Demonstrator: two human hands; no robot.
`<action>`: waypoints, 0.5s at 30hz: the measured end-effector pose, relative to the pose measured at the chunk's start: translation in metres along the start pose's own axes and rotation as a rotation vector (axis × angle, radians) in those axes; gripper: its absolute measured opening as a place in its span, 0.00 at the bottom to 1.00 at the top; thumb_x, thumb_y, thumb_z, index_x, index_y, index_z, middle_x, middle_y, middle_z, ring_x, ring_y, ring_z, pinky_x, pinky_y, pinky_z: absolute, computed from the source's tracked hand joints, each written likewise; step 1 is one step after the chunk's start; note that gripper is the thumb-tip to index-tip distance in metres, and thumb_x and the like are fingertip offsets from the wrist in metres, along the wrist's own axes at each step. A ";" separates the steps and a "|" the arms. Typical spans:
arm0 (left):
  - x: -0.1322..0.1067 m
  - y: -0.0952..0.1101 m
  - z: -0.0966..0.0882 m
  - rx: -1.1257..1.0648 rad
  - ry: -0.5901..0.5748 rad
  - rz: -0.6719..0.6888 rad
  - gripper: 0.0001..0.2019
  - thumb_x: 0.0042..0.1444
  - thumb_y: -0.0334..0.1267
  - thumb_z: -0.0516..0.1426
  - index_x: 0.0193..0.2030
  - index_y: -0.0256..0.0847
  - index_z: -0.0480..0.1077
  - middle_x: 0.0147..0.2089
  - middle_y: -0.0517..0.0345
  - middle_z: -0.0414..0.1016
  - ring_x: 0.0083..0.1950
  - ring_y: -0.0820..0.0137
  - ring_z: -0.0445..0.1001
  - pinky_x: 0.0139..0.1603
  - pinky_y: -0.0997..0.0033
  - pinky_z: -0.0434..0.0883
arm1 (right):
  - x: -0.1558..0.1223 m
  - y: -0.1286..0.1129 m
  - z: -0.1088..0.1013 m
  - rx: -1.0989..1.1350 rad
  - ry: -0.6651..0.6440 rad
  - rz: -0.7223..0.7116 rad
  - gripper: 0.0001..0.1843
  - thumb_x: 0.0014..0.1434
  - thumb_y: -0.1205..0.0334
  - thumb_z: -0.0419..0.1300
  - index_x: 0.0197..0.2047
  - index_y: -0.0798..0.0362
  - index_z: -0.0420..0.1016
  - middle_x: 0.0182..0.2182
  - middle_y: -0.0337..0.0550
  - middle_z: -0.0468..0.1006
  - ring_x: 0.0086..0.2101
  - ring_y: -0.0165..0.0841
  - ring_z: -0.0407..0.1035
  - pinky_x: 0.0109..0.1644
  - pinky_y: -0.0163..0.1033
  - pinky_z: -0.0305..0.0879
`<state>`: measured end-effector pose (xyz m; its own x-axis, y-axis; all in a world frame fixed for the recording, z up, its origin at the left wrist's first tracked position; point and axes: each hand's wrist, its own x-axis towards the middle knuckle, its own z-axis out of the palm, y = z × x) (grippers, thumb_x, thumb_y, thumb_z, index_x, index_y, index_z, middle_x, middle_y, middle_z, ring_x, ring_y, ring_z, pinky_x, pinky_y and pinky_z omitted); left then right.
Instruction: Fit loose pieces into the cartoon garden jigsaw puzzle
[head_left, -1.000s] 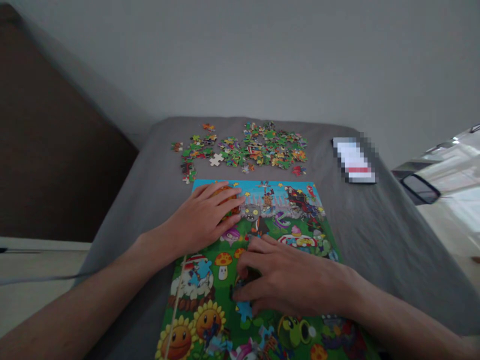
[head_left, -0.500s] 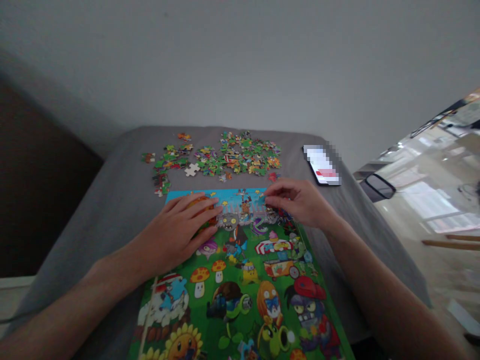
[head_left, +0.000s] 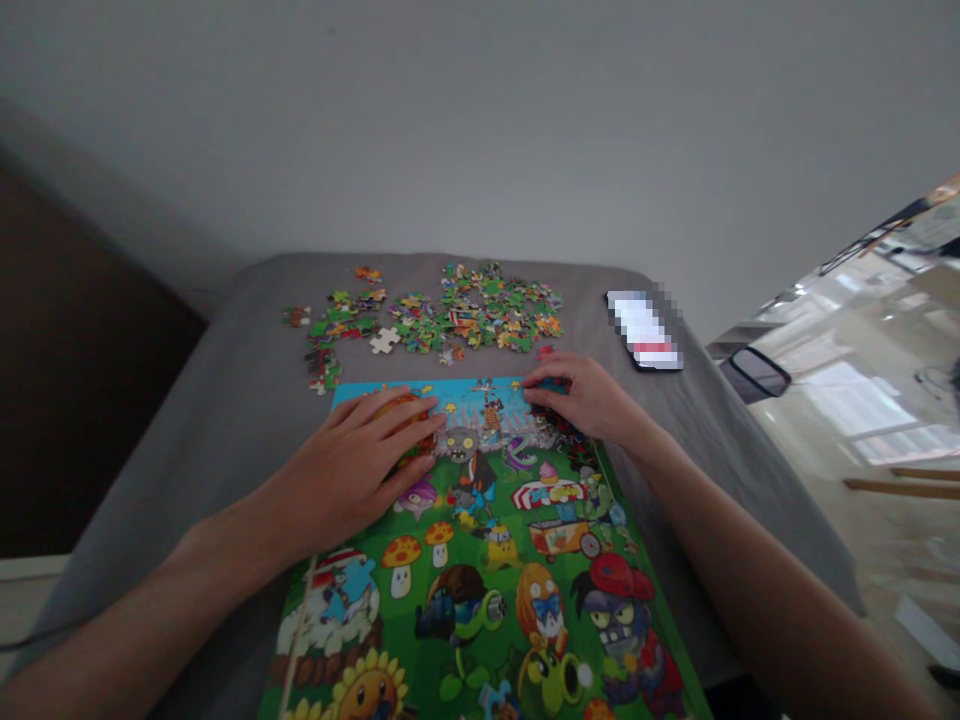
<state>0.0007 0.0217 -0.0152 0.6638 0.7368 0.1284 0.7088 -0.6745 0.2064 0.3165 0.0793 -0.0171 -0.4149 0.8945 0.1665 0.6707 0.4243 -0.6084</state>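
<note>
A brightly printed puzzle board [head_left: 480, 555] lies lengthwise before me, with cartoon plants and zombies on green and a blue strip along its far edge. My left hand [head_left: 375, 450] rests flat on its upper left part, fingers spread, covering some of an orange figure. At the upper right, my right hand [head_left: 581, 395] has thumb and forefinger pinched at the blue strip. A small blue puzzle piece seems to be in that pinch, mostly hidden by the fingertips. Past the far edge lies a heap of loose puzzle pieces [head_left: 495, 310].
A grey cloth [head_left: 217, 400] covers the table, which stands against a pale wall [head_left: 480, 130]. One piece lies white side up [head_left: 385, 341] at the heap's near side. A phone [head_left: 645, 330] with a lit screen lies at the right.
My right hand has shifted slightly left and away from me along the far edge, its fingertips now closer to the board. My left hand has stayed in place.
</note>
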 end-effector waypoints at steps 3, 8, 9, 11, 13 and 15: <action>0.000 -0.001 0.000 -0.013 0.006 -0.002 0.24 0.71 0.54 0.46 0.66 0.48 0.68 0.67 0.54 0.70 0.69 0.54 0.64 0.67 0.46 0.63 | 0.003 0.003 0.001 -0.046 0.027 -0.031 0.03 0.57 0.65 0.67 0.37 0.51 0.81 0.41 0.44 0.79 0.46 0.38 0.71 0.54 0.47 0.62; 0.000 -0.002 0.002 -0.016 0.011 0.005 0.24 0.71 0.54 0.46 0.66 0.48 0.68 0.67 0.54 0.70 0.68 0.54 0.64 0.67 0.46 0.63 | 0.004 0.002 0.002 -0.085 0.053 0.031 0.04 0.55 0.66 0.67 0.35 0.53 0.77 0.39 0.43 0.77 0.43 0.37 0.69 0.53 0.46 0.59; 0.000 -0.002 0.002 -0.015 0.012 0.007 0.24 0.71 0.54 0.46 0.66 0.48 0.68 0.67 0.54 0.70 0.68 0.54 0.64 0.67 0.46 0.63 | 0.004 0.002 0.003 -0.097 0.054 0.051 0.04 0.55 0.66 0.67 0.35 0.53 0.77 0.39 0.44 0.76 0.43 0.38 0.69 0.53 0.47 0.59; 0.001 -0.001 0.001 -0.007 0.008 0.011 0.24 0.71 0.53 0.45 0.66 0.48 0.68 0.67 0.54 0.70 0.68 0.53 0.64 0.67 0.46 0.63 | 0.003 0.002 0.004 -0.114 0.051 0.093 0.03 0.55 0.65 0.67 0.35 0.53 0.77 0.39 0.44 0.76 0.43 0.39 0.69 0.53 0.48 0.58; 0.001 -0.001 0.000 0.003 0.003 0.013 0.24 0.71 0.53 0.45 0.66 0.47 0.68 0.67 0.53 0.70 0.68 0.53 0.64 0.67 0.46 0.63 | 0.002 0.002 0.006 -0.117 0.049 0.116 0.03 0.56 0.65 0.66 0.36 0.53 0.78 0.39 0.45 0.76 0.43 0.39 0.69 0.54 0.49 0.58; 0.001 -0.001 0.000 0.002 -0.002 0.012 0.24 0.71 0.53 0.46 0.66 0.47 0.68 0.67 0.54 0.69 0.68 0.54 0.64 0.67 0.46 0.63 | 0.001 0.001 0.007 -0.115 0.065 0.117 0.03 0.56 0.64 0.66 0.35 0.53 0.77 0.39 0.44 0.77 0.43 0.39 0.69 0.53 0.49 0.58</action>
<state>0.0002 0.0231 -0.0152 0.6730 0.7284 0.1285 0.7010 -0.6835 0.2034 0.3124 0.0796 -0.0236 -0.2917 0.9445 0.1513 0.7799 0.3265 -0.5341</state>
